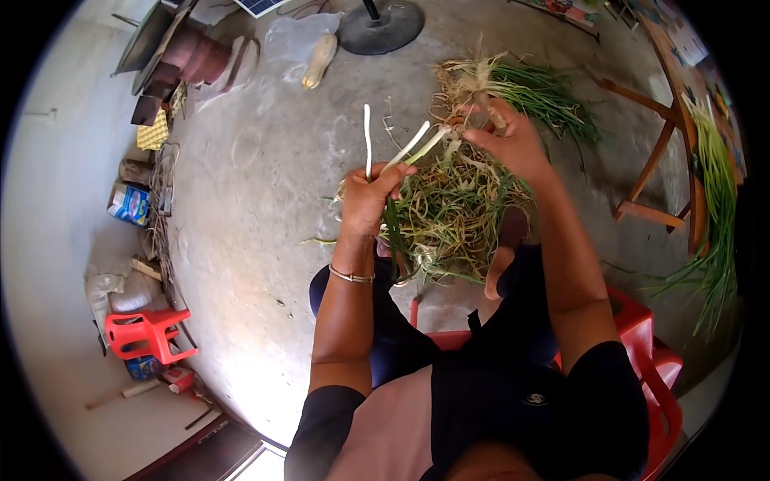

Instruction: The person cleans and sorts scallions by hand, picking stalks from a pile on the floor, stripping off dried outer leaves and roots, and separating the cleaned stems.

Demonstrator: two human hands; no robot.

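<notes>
My left hand (367,199) is closed around several spring onions (413,146). Their white ends stick up and their green leaves hang below the fist. One stalk leans right, its root end close to my right hand (509,143). That hand is raised with thumb and fingers apart and slightly blurred; whether it touches the root end I cannot tell. Beneath both hands lies a heap of pulled-off, yellowish-green leaves (457,212) on the floor, between my feet. Behind the right hand rests a bunch of untrimmed spring onions (537,92) with roots and long green leaves.
More long spring onions (714,192) hang over a wooden bench (654,164) at the right. A squash (321,60) lies by a round black stand base (381,28). A small red chair (148,335) stands at the left wall. I sit on a red plastic chair (634,329).
</notes>
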